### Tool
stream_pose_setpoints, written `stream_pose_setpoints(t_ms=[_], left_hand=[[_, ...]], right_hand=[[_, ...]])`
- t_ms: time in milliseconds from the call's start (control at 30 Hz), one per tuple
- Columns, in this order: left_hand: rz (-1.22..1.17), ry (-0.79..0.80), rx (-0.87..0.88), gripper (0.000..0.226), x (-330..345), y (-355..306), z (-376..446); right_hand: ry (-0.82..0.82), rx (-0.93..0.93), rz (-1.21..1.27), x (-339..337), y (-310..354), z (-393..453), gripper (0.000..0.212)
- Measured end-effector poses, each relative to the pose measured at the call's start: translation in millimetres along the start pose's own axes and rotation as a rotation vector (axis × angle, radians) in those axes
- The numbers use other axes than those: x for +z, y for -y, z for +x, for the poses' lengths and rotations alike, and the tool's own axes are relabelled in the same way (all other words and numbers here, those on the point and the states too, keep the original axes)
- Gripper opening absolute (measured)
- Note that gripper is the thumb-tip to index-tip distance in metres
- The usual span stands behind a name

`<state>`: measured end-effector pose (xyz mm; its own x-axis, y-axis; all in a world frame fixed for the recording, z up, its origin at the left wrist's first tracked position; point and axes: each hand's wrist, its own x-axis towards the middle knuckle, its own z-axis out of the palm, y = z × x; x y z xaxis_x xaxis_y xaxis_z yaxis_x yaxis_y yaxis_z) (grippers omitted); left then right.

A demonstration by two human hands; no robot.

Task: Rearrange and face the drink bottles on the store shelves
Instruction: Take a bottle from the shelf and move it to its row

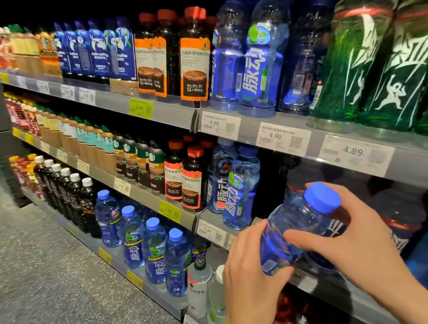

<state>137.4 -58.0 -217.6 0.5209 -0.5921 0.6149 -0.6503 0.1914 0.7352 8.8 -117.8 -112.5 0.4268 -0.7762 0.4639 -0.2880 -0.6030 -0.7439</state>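
A clear blue drink bottle (295,228) with a blue cap is tilted to the right in front of the middle shelf (140,190). My left hand (249,271) wraps its lower body from below. My right hand (353,236) grips its neck and shoulder just under the cap. Two more blue bottles (234,189) of the same kind stand on that shelf just left of a dark gap. Similar blue bottles (250,56) stand on the upper shelf (299,134), with tall green bottles (372,51) to their right.
Dark bottles with orange labels (174,55) fill the shelves left of the blue ones. The bottom shelf (129,275) holds a row of blue bottles (154,251), black bottles (70,191) and white-labelled ones (199,288). Price tags (283,137) line the shelf edges. Speckled grey floor (47,292) lies at left.
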Motion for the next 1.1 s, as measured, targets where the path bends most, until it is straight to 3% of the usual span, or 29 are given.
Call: stream_pose_setpoints(t_ms=[300, 500, 700, 900, 1100], left_hand=[[0.179, 0.367, -0.053, 0.102, -19, 22, 28], [0.224, 0.360, -0.113, 0.086, -22, 28, 36], [0.179, 0.257, -0.167, 0.078, -12, 26, 39], [0.188, 0.214, -0.172, 0.074, -7, 23, 40], [0.178, 0.178, -0.195, 0.068, -2, 27, 43]], right_hand=[[-0.097, 0.038, 0.181, 11, -21, -1, 0.059], [-0.159, -0.008, 0.197, 10, -18, 10, 0.058], [-0.178, -0.050, 0.202, 18, -19, 18, 0.059], [-0.138, -0.079, 0.262, 27, -16, 23, 0.062], [-0.098, -0.153, 0.167, 38, -19, 30, 0.062]])
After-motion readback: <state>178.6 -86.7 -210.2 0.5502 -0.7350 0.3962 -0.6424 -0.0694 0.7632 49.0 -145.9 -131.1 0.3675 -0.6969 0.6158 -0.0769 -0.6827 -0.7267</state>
